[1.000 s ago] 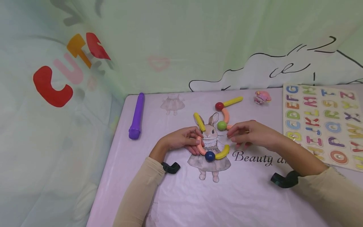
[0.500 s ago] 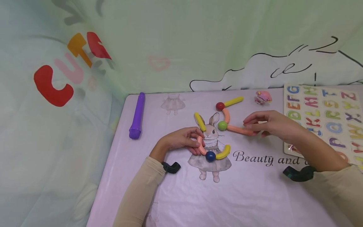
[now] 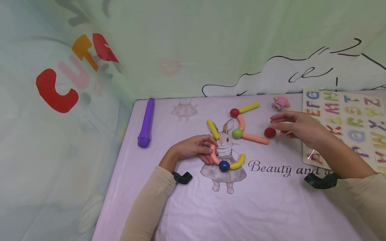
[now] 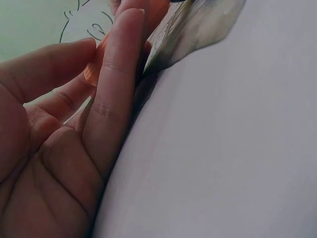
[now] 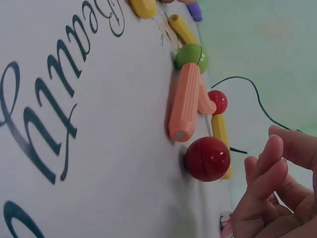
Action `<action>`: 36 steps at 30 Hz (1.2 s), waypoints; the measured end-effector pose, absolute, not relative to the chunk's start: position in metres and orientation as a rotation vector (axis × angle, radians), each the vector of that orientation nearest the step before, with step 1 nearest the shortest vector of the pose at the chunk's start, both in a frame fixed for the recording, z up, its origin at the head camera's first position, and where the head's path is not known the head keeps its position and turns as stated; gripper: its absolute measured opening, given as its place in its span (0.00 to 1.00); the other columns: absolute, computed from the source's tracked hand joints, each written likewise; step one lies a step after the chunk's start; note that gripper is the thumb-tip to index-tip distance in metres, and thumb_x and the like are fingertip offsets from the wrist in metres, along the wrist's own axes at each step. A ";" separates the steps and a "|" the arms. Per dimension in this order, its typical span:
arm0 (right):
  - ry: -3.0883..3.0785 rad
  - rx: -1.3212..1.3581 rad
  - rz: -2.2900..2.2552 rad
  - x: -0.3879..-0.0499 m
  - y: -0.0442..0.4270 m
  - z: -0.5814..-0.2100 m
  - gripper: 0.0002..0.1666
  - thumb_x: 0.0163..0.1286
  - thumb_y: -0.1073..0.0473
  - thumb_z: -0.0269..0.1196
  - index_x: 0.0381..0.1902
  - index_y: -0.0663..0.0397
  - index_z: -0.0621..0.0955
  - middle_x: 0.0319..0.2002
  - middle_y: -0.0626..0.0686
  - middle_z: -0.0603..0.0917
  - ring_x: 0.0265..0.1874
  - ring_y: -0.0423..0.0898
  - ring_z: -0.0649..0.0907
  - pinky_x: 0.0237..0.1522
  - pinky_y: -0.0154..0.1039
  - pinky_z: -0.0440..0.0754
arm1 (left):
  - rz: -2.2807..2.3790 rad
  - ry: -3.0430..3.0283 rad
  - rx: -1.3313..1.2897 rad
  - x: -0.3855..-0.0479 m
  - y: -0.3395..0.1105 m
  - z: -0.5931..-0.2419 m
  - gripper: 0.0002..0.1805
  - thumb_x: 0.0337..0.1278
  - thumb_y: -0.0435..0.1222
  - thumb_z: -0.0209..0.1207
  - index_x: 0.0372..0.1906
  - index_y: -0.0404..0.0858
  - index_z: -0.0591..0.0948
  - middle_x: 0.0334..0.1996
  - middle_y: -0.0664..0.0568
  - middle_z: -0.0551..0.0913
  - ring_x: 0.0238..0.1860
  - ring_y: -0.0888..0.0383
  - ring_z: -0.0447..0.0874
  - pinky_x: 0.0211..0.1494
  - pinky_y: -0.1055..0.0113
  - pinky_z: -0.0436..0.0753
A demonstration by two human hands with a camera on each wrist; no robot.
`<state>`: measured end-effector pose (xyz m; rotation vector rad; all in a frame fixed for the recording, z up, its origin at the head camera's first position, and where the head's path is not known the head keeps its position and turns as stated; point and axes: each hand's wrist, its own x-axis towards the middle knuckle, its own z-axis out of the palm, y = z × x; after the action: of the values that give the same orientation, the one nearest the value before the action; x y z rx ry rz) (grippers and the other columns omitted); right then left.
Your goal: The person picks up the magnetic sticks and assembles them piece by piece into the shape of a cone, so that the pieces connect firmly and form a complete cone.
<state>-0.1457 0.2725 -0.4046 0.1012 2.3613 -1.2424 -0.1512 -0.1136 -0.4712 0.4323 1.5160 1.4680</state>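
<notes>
My left hand (image 3: 194, 148) pinches a curved peach stick (image 3: 214, 156) from a magnetic building set. That stick joins a blue ball (image 3: 224, 166), which bears a curved yellow stick (image 3: 238, 162). Beside a loose red ball (image 3: 269, 132), my right hand (image 3: 301, 129) hovers with loosely bent fingers; the right wrist view shows a gap between them and the ball (image 5: 208, 158). Just left of this ball ends a straight peach stick (image 3: 256, 138). It meets a green ball (image 3: 237, 133), linked through another curved peach stick (image 3: 241, 123) to a second red ball (image 3: 234, 112) and a yellow stick (image 3: 249, 107).
A separate yellow stick (image 3: 212, 129) lies above the left hand. The purple toy microphone (image 3: 146, 124) is at the table's left, and a small pink toy (image 3: 280, 103) at the back. An alphabet puzzle board (image 3: 340, 100) lies partly behind the right forearm.
My right hand has moved right and slightly back, away from the straight peach stick to the loose red ball, uncovering both. The left hand keeps its hold and place.
</notes>
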 end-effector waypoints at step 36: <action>2.229 0.110 -1.276 -0.154 0.272 -0.439 0.38 0.69 0.39 0.67 0.68 0.55 0.73 0.42 0.39 0.85 0.35 0.44 0.80 0.36 0.35 0.80 | 1.447 1.526 0.451 -0.151 -0.113 -0.470 0.16 0.76 0.30 0.54 0.62 0.33 0.69 0.47 0.45 0.82 0.38 0.54 0.91 0.47 0.59 0.89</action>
<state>-0.1535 0.2721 -0.4394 0.1097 2.2289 -1.2756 -0.1514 -0.1129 -0.4703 0.4507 1.5264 1.4466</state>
